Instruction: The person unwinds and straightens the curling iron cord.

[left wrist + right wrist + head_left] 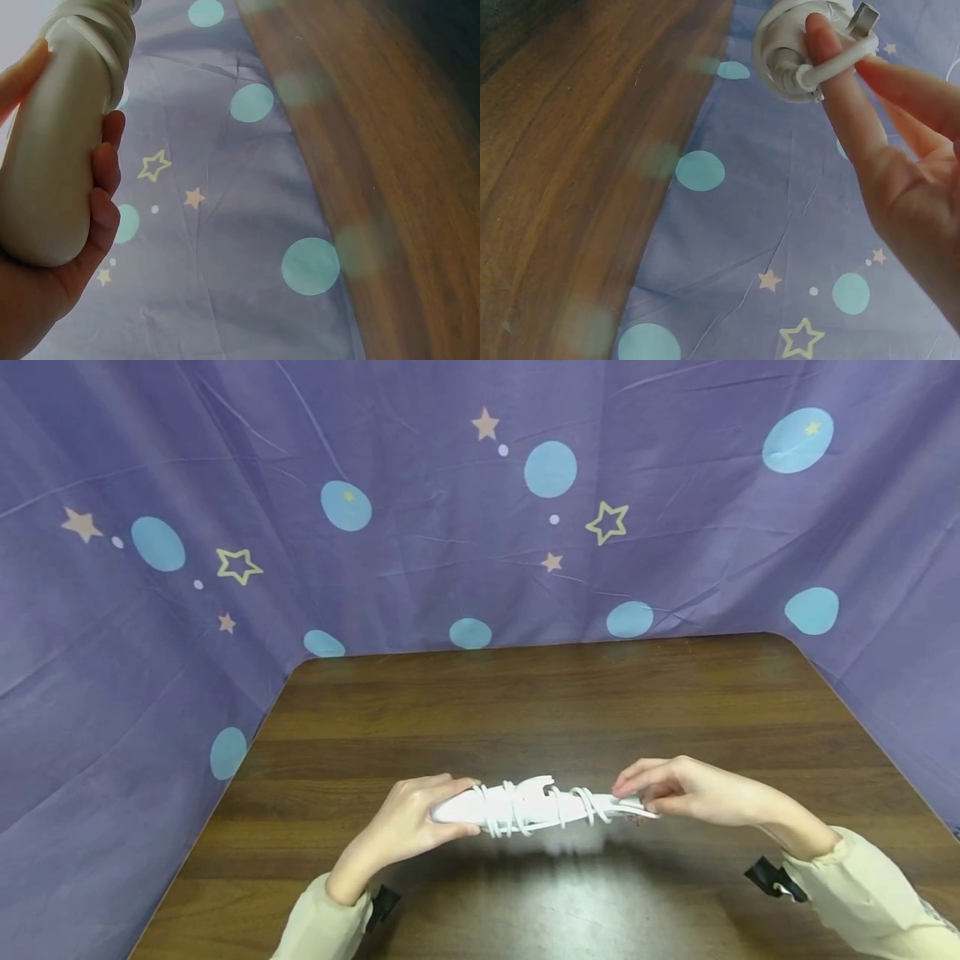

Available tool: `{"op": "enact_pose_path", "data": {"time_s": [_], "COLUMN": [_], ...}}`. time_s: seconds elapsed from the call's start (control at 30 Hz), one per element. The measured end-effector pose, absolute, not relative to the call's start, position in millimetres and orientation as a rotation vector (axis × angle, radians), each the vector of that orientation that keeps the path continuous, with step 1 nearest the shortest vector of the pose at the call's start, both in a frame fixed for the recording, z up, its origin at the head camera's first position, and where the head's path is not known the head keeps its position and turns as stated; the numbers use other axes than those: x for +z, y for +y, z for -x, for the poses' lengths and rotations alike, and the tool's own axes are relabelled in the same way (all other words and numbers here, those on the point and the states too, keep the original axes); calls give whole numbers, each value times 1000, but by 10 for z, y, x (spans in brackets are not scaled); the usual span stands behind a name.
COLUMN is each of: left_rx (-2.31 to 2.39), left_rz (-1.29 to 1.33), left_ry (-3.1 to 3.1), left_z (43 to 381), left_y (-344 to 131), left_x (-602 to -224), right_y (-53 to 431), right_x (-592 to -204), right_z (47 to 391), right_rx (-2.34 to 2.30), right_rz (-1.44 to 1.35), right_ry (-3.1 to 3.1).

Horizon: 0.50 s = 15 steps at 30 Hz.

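A long white appliance [459, 807] with a smooth rounded end is held level above the table; its exact kind is unclear. White cord [516, 810] winds around it in several loose loops. My left hand [416, 818] grips the rounded end, thumb on one side and fingers curled on the other, as the left wrist view also shows of the smooth body [56, 157]. At the opposite end, my right hand [686, 789] pinches the cord [836, 66] between thumb and fingers. A small metallic tip [864, 20] shows beside those fingers in the right wrist view.
Below the hands lies a brown wooden table [450, 718] with rounded far corners. A purple curtain [420, 577] with stars and blue dots rises behind and beside it. Black straps [776, 878] hang at both wrists.
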State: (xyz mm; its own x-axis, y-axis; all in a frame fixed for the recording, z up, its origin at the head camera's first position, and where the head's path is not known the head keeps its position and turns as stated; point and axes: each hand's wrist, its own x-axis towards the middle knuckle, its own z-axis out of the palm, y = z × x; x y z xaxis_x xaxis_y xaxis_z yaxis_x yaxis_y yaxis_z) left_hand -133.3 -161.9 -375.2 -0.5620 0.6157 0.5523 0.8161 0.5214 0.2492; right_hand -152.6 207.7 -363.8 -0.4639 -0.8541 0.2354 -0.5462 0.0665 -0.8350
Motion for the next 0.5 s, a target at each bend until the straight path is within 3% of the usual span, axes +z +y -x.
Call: {"op": "enact_pose_path", "data": {"time_s": [0.5], "left_rx": [-734], "left_rz": [1170], "left_ry": [-2463], "left_z": [1455], "left_y": [-1644], "left_x": [-3818], "right_y": [1929], "right_x": [-3626], "right_z": [1379], "right_rx": [-1037], "right_rz": [1563], "right_ry": [2399]}}
